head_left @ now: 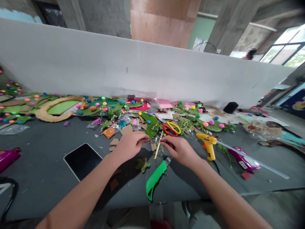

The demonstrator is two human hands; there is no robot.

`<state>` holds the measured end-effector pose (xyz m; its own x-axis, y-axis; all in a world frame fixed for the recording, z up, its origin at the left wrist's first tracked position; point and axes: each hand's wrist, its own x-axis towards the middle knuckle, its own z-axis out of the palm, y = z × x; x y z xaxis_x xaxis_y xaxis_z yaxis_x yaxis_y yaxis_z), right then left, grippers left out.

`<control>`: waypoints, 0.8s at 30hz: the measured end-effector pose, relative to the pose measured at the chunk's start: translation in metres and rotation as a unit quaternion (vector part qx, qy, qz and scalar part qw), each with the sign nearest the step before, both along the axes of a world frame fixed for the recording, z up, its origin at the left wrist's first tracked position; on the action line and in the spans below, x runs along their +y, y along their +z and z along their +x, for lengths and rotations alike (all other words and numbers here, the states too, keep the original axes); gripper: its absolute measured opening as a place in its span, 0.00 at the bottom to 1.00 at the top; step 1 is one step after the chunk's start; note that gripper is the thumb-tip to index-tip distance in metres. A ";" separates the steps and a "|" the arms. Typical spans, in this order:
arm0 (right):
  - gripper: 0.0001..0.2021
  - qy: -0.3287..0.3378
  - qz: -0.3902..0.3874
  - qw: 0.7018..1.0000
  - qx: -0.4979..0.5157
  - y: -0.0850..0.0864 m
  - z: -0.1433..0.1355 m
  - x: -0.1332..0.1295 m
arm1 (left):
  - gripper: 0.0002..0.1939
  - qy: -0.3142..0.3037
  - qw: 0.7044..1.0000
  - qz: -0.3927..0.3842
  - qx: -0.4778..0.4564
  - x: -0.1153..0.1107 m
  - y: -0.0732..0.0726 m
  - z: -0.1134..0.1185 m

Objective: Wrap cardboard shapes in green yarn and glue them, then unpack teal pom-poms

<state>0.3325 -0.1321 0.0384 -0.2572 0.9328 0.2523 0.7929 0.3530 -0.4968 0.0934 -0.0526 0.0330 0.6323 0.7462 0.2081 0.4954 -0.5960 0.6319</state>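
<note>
Centre frame, something too small to identify is being pinched by the left hand (132,144) and right hand (179,149), fingertips nearly closed, forearms being angled inward.

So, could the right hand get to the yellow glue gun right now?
Likely yes: the yellow glue gun lies just to the right of the right hand, with nothing seeming to block the way, though the hand may be holding something small.
</note>
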 end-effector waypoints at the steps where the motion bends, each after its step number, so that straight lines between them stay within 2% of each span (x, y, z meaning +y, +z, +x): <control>1: 0.12 -0.009 -0.002 1.000 -0.004 0.000 0.003 0.001 | 0.14 0.017 1.000 0.007 0.008 0.001 0.002 -0.002; 6: 0.12 -0.058 -0.009 0.998 -0.028 -0.001 0.016 0.007 | 0.14 0.068 0.996 0.031 0.040 0.006 0.005 -0.008; 12: 0.15 -0.116 -0.015 0.992 -0.042 0.000 0.022 0.007 | 0.16 0.074 0.995 0.038 0.051 0.015 0.000 -0.017; 17: 0.16 -0.155 -0.013 0.987 -0.047 -0.001 0.025 0.009 | 0.15 0.085 0.993 0.044 0.065 0.019 0.004 -0.026; 20: 0.17 -0.170 -0.018 0.984 -0.059 0.000 0.026 0.010 | 0.15 0.067 0.994 0.044 0.074 0.020 0.010 -0.032; 24: 0.18 -0.159 -0.037 0.982 -0.095 0.002 0.033 0.008 | 0.14 -0.009 0.995 0.034 0.097 0.020 0.016 -0.039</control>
